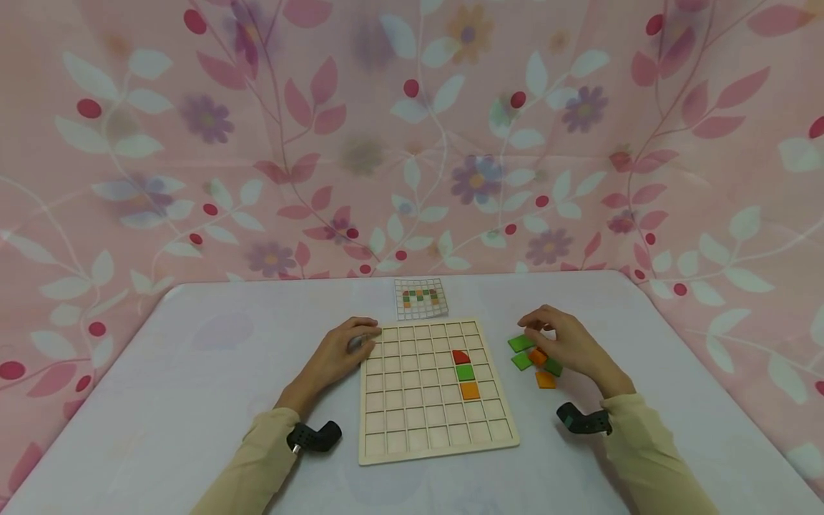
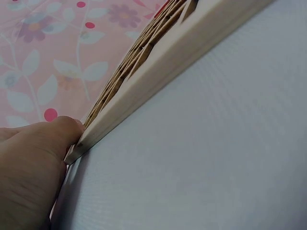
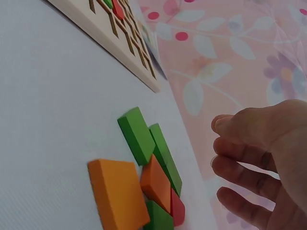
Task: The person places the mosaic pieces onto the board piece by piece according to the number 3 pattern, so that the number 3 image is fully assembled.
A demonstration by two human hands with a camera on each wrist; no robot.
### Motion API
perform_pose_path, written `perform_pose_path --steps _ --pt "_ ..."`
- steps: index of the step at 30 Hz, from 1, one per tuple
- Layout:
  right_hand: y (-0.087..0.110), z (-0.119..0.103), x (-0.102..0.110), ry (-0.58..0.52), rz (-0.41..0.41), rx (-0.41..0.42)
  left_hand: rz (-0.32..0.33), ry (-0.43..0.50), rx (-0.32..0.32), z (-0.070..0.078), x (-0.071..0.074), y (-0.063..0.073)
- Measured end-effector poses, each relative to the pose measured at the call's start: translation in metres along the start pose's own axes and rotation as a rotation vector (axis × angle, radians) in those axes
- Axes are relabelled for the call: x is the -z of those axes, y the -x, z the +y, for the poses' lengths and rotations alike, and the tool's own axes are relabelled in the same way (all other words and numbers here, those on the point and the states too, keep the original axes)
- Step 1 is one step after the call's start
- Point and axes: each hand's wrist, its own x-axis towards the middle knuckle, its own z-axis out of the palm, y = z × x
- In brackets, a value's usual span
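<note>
My left hand [image 1: 340, 349] rests at the far left corner of a wooden grid board [image 1: 412, 418]. In the left wrist view its thumb [image 2: 64, 132] touches the board's corner. On the board, toward the right, a red quarter-round piece [image 1: 460, 357], a green square [image 1: 465, 373] and an orange square [image 1: 471, 390] lie in one column. My right hand [image 1: 565, 345] hovers above a small pile of tiles with its fingers loosely bent; nothing shows between them. The pile has green tiles [image 3: 136, 136], orange tiles [image 3: 120, 191] and a red piece [image 3: 178, 208].
A printed pattern card [image 1: 404, 312] lies just behind the board, showing coloured squares on a grid. White cloth [image 1: 225, 386] covers the table. Pink floral fabric [image 1: 412, 143] hangs behind it. Each wrist wears a black strap camera [image 1: 318, 436].
</note>
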Motion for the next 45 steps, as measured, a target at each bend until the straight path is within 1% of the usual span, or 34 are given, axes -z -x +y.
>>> perform_pose_path --steps 4,7,11,14,21,25,29,32,36,42,45 --pt "0.002 0.004 0.006 0.012 -0.010 -0.039 -0.004 -0.006 -0.003 0.001 0.001 -0.001" --pt "0.005 0.007 0.012 0.014 -0.042 -0.091 -0.007 -0.014 0.002 0.001 0.001 -0.001" --pt "0.009 0.011 0.022 0.004 -0.123 -0.176 -0.010 -0.014 0.008 0.002 0.002 0.000" --pt "0.012 0.013 0.028 -0.010 -0.194 -0.219 -0.009 -0.013 0.005 0.002 0.002 0.000" --pt "0.016 0.014 0.038 -0.050 -0.326 -0.271 -0.004 -0.018 0.002 0.000 0.002 0.001" --pt "0.019 0.016 0.042 -0.097 -0.411 -0.303 -0.006 -0.018 0.007 -0.001 0.002 0.001" --pt "0.020 0.021 0.042 -0.154 -0.474 -0.321 -0.002 -0.017 0.007 0.000 0.002 0.002" --pt "0.021 0.022 0.041 -0.182 -0.506 -0.346 0.001 -0.010 0.007 0.000 0.002 0.003" --pt "0.021 0.021 0.040 -0.198 -0.530 -0.373 0.000 -0.005 0.010 0.001 0.001 0.003" --pt "0.023 0.020 0.039 -0.204 -0.532 -0.379 0.003 -0.013 0.006 0.001 0.000 0.002" --pt "0.023 0.020 0.039 -0.208 -0.528 -0.375 0.001 -0.006 0.015 0.003 0.001 0.001"
